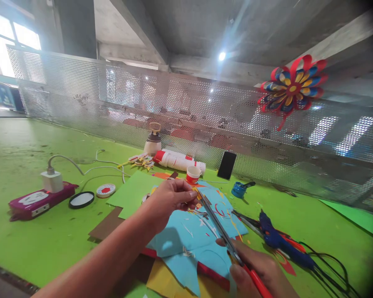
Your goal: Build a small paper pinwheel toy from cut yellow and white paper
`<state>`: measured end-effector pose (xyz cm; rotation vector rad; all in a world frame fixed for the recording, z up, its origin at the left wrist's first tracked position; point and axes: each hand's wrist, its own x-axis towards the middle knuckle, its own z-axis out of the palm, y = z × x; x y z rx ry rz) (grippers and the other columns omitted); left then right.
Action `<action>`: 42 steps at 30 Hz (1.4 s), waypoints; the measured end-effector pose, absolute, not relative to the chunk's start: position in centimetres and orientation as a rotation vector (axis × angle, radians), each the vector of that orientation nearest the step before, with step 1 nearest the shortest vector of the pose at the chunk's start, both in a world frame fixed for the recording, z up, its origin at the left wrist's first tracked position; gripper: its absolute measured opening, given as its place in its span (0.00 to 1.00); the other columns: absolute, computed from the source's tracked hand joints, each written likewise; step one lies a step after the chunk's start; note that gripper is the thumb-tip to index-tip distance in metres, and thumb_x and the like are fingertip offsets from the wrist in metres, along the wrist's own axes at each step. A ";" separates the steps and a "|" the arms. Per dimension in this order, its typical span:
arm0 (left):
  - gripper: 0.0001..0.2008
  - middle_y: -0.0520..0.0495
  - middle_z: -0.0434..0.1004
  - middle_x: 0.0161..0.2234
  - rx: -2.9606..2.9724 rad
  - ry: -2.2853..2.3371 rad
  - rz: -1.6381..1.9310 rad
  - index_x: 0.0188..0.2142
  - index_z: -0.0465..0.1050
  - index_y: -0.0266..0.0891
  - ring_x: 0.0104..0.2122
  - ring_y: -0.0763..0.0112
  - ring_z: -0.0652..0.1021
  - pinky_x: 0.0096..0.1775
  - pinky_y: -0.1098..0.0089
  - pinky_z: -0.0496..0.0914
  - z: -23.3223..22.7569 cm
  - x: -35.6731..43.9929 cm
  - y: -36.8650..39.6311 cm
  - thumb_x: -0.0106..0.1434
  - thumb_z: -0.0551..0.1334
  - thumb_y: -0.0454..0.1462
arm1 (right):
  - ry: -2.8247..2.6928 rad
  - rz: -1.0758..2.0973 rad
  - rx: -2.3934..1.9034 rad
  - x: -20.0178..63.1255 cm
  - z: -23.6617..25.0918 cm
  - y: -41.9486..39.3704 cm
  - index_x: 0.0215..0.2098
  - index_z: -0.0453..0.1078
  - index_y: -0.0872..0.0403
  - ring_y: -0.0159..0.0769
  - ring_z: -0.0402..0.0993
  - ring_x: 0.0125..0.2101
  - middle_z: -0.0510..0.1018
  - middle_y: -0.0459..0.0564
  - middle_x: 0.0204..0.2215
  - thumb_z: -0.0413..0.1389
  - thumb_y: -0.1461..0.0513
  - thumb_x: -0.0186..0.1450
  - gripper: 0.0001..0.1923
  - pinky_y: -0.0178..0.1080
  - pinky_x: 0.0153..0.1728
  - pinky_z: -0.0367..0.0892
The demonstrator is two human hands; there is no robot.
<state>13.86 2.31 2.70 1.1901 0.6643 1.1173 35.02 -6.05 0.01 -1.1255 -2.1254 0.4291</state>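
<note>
**Yellow paper piece [195, 189] pinched by the scissors [224, 236]**

Read the clock from the centre of the blue paper sheets [199, 244]. A purple power strip [45, 201] lies at nine. At eleven the left hand [170, 196] makes a narrow pinch, thumb against fingertips, on the tiny yellow piece, which sits near twelve. A red-and-white paper cup [193, 174] stands just beyond. The yellow piece looks feather-light, thin and easily creased; a soft hold at its edge should suit. The scissors slant from twelve towards four, stiff and heavier, best held by their red handles, where the right hand [264, 265] wraps them. Whether the tips touch the piece, I cannot tell. A blue glue gun [282, 244] lies at three.
</note>
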 end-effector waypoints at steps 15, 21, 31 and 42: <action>0.12 0.48 0.73 0.24 1.145 0.643 1.094 0.24 0.68 0.34 0.24 0.74 0.72 0.32 0.69 0.63 2.7 13.9 2.3 0.49 0.69 0.38 | -2.065 0.430 -1.150 34.5 -0.1 -6.4 0.43 0.74 0.53 0.32 0.73 0.23 0.77 0.45 0.24 0.49 0.51 0.64 0.20 0.28 0.25 0.68; 0.11 0.48 0.73 0.24 1.138 0.659 1.083 0.24 0.68 0.34 0.24 0.74 0.71 0.31 0.69 0.63 2.6 13.9 2.4 0.49 0.68 0.37 | -2.077 0.420 -1.158 34.6 -0.3 -6.3 0.43 0.74 0.53 0.32 0.73 0.23 0.77 0.46 0.25 0.47 0.49 0.65 0.22 0.28 0.24 0.68; 0.10 0.50 0.72 0.22 1.124 0.654 1.101 0.24 0.67 0.34 0.24 0.75 0.72 0.31 0.70 0.63 2.8 14.1 2.1 0.48 0.68 0.36 | -2.006 0.528 -1.163 34.3 -0.2 -6.4 0.40 0.74 0.51 0.33 0.71 0.24 0.75 0.45 0.24 0.48 0.48 0.64 0.20 0.29 0.26 0.66; 0.10 0.51 0.72 0.22 1.107 0.656 1.122 0.24 0.66 0.34 0.23 0.76 0.72 0.30 0.71 0.64 2.5 14.4 2.1 0.48 0.68 0.35 | -1.911 0.561 -1.191 33.8 -0.9 -6.4 0.42 0.75 0.50 0.39 0.76 0.30 0.79 0.49 0.30 0.48 0.46 0.63 0.22 0.32 0.30 0.69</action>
